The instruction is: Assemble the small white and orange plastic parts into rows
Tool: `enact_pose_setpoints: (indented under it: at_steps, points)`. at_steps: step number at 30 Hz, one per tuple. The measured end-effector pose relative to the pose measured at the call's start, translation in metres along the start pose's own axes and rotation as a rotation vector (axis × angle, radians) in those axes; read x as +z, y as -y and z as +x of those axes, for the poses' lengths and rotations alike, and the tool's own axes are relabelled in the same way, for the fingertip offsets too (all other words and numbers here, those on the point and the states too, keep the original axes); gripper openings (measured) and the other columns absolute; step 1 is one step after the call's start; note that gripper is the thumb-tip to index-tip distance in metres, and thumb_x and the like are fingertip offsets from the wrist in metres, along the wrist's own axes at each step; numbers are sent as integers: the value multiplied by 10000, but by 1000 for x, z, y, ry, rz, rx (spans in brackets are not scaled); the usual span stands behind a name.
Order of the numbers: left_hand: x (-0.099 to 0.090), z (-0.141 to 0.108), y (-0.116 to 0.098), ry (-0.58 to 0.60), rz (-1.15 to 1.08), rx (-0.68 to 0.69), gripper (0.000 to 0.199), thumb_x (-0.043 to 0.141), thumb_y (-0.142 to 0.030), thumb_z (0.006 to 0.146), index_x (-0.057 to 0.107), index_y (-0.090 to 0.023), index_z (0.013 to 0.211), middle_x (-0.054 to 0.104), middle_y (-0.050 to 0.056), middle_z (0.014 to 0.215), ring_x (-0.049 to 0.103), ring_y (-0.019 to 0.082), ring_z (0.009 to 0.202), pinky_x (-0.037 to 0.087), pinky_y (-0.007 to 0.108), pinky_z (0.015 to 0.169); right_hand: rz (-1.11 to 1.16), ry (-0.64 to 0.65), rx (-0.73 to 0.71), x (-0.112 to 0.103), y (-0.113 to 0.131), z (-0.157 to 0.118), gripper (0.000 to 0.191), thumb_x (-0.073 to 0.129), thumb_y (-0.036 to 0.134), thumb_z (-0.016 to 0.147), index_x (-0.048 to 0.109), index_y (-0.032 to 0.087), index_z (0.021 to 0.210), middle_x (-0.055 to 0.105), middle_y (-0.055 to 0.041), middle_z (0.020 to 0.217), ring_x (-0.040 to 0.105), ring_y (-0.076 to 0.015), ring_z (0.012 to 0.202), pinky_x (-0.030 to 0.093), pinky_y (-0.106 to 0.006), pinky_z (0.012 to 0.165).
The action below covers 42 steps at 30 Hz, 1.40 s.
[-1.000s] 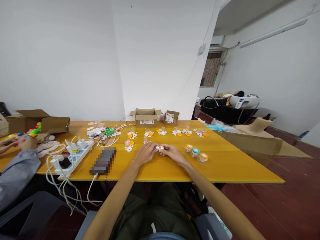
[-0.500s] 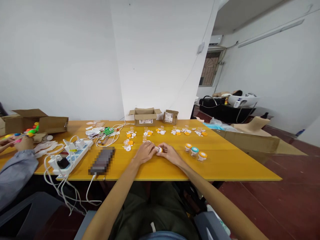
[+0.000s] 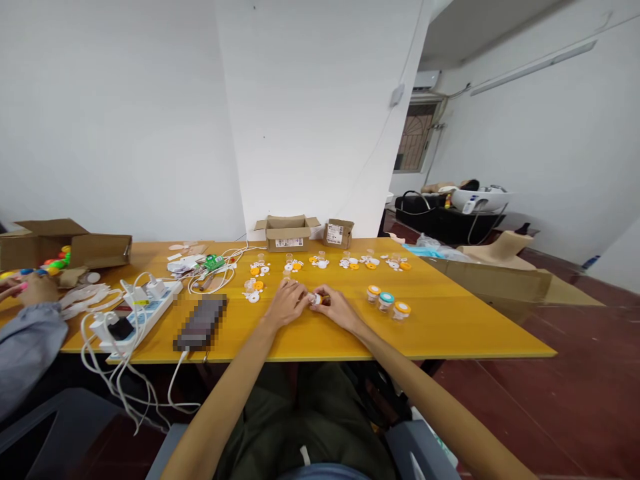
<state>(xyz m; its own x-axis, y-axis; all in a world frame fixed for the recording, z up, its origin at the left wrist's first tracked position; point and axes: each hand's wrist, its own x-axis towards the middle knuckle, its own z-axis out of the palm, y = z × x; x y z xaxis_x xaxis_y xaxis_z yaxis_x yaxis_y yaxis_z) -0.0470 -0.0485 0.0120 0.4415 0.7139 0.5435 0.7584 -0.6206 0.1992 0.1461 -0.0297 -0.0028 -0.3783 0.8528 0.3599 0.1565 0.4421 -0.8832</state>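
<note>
A small clear jar with a whitish lid (image 3: 316, 300) lies on its side between my two hands, low over the table. My left hand (image 3: 289, 303) has its fingers closed around the clear end of the jar. On the lid end, my right hand (image 3: 336, 306) grips with thumb and fingers, which partly cover it. To the right stand three lidded clear jars: one with an orange lid (image 3: 373, 291), one with a teal lid (image 3: 386, 299) and another with an orange lid (image 3: 401, 309). Beyond my hands lie several groups of white discs, orange rings (image 3: 354, 266) and clear cups.
Two cardboard boxes, one open (image 3: 288, 235) and one smaller (image 3: 339, 233), stand by the wall. Left of my arms are a dark phone (image 3: 201, 323) on a cable and a power strip (image 3: 145, 319). A co-worker's sleeve (image 3: 35, 340) and hands are at the far left.
The view has shifted slightly, so everything sits a little further left. Both hands keep hold of the jar, with barely any change in their grip.
</note>
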Motion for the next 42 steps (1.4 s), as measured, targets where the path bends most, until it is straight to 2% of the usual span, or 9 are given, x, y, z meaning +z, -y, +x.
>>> enact_pose_setpoints:
  at_steps: [5, 8, 12, 18, 22, 27, 34, 38, 42]
  points:
    - [-3, -1, -4, 21, 6, 43, 283, 509, -384, 992, 619, -254, 1217, 706, 68, 1075, 596, 257, 1048, 417, 434, 1022, 7, -24, 5, -1, 0, 1, 345, 795, 437, 688, 620, 227, 900, 707, -18, 899, 649, -207, 840, 539, -367, 809]
    - [-2, 0, -3, 19, 14, 63, 220, 479, -347, 1007, 655, -262, 1108, 714, 55, 1040, 592, 244, 1040, 404, 422, 1026, 28, -2, 5, 0, -3, 2, 341, 797, 423, 684, 626, 223, 901, 708, -18, 913, 653, -207, 857, 537, -372, 832]
    - [0, 0, -3, -2, 39, 32, 263, 438, -375, 1024, 657, -242, 965, 711, 51, 946, 584, 245, 1021, 396, 423, 1007, 51, 17, 3, 2, -7, 2, 359, 815, 439, 665, 634, 216, 880, 705, -18, 906, 660, -205, 844, 547, -377, 835]
    - [-4, -1, -6, 29, 41, 44, 277, 518, -400, 989, 614, -257, 1207, 707, 62, 1109, 564, 262, 1093, 393, 424, 1011, 99, 1, 5, 1, -9, 3, 423, 836, 517, 650, 627, 226, 874, 714, -28, 904, 675, -219, 866, 576, -383, 821]
    - [-3, 0, -6, 47, 43, 49, 211, 467, -344, 1014, 631, -258, 1114, 711, 51, 1076, 571, 247, 1065, 396, 410, 1000, 76, 8, -7, 1, -9, 2, 387, 801, 516, 694, 629, 226, 884, 711, -28, 904, 676, -218, 862, 580, -381, 809]
    - [-1, 2, -4, 44, 51, 14, 248, 434, -369, 1027, 639, -241, 976, 705, 48, 963, 583, 239, 1014, 404, 411, 993, 30, 19, -19, 2, -8, 0, 329, 787, 457, 705, 641, 219, 880, 712, -26, 900, 678, -213, 846, 574, -382, 823]
    - [-4, 0, -8, 64, 17, 36, 287, 522, -375, 987, 602, -258, 1236, 698, 67, 1125, 579, 258, 1075, 414, 428, 1008, -24, -54, -18, 0, -12, 2, 324, 803, 449, 700, 656, 225, 881, 717, -46, 949, 681, -234, 916, 574, -382, 824]
    - [-3, 1, -6, 77, 18, 45, 231, 495, -272, 988, 616, -261, 1184, 694, 62, 1107, 581, 251, 1082, 422, 424, 1004, -90, -66, -50, -2, -12, 2, 286, 791, 431, 724, 689, 233, 904, 712, -47, 968, 671, -234, 927, 560, -376, 826]
    - [-1, 2, -3, 64, 21, 35, 173, 497, -300, 994, 618, -244, 1104, 690, 63, 1043, 592, 248, 1044, 443, 418, 975, -130, -38, -78, -2, -9, 2, 248, 767, 383, 749, 721, 238, 945, 726, -40, 951, 664, -227, 904, 540, -371, 833]
